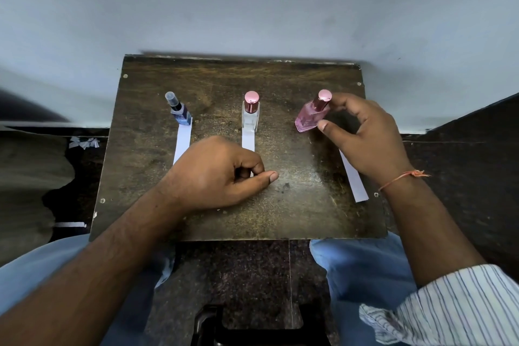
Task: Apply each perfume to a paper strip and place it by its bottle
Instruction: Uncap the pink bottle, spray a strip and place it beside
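Three bottles stand in a row on my bench (323, 213), each with a paper strip running toward me so scent and source stay paired. From the head view, my right hand (368, 132) has a grip closed on the tilted pink bottle (307, 118), fingers on its cap, thumb on its side, beside the right strip (355, 181). My left hand (222, 174) pinches the near end of the middle strip (248, 142) below the clear bottle (250, 118). The blue bottle (179, 112) sits on the left strip (182, 143).
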{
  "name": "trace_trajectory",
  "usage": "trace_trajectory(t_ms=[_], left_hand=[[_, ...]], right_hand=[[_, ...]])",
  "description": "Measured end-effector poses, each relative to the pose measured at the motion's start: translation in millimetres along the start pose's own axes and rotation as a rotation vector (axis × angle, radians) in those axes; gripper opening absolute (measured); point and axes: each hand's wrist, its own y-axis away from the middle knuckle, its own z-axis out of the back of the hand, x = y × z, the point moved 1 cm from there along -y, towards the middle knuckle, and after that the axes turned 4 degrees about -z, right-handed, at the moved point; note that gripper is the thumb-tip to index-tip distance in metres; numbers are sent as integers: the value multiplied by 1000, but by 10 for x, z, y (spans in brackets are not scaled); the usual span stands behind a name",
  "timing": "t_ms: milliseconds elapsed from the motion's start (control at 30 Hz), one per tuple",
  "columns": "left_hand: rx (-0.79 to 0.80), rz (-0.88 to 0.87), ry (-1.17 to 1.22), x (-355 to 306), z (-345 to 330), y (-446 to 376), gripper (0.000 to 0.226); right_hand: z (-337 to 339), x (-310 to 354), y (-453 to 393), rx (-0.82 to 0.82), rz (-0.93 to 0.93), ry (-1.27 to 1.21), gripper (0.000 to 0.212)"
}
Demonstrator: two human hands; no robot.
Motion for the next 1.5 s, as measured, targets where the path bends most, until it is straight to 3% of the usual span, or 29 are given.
trace_trajectory(t_ms=[100,367,833,1167,1300,1400,1500], left_hand=[[-1,0,4,10,14,10,33],[-2,2,13,3,15,18,30],[12,-24,-13,-23,-28,-32,32],[18,-30,-8,-13,-54,-41,36],[11,-32,-7,-22,-59,-38,37],[10,-36,-3,-27,-54,-43,36],[8,-41,-4,-33,-54,-49,33]], right_hand=[[5,-24,-17,-21,-1,-47,26],[-99,-69,-4,62,27,-78,56],[-26,-188,-20,30,-18,-124,40],[3,-190,0,58,-30,-114,43],[76,-214,21,104,-47,-134,67],[252,-280,16,85,-87,52,91],[425,-366,32,187,-231,187,118]])
